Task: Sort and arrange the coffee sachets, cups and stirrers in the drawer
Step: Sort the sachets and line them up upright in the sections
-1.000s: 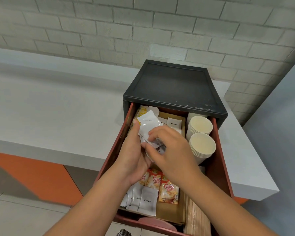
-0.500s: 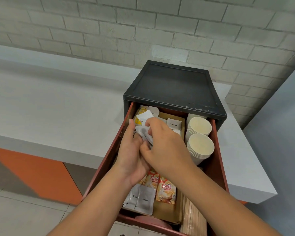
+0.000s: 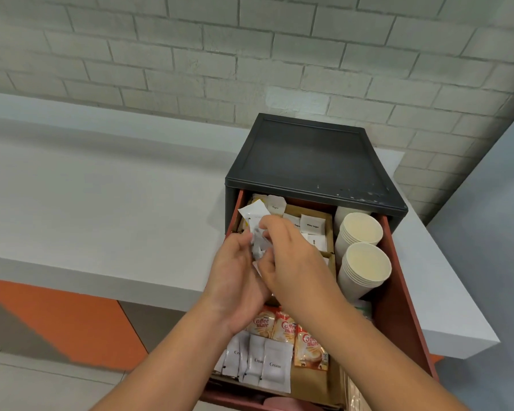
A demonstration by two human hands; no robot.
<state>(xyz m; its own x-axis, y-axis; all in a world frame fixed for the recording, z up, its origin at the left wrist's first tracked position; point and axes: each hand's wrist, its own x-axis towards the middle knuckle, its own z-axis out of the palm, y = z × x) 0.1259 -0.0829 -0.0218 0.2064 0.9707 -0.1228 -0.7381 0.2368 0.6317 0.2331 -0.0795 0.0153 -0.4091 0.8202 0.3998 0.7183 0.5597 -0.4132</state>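
Both hands meet over the open drawer: the left hand curls around a bunch of white sachets, and the right hand pinches them from above, left of two cup stacks.

Office pantry, white counter against brick wall, drawer of creamer sachets, paper cups

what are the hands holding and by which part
A small bunch of white sachets, gripped at its lower end between the left hand and the right hand; the upper ends stick out free.
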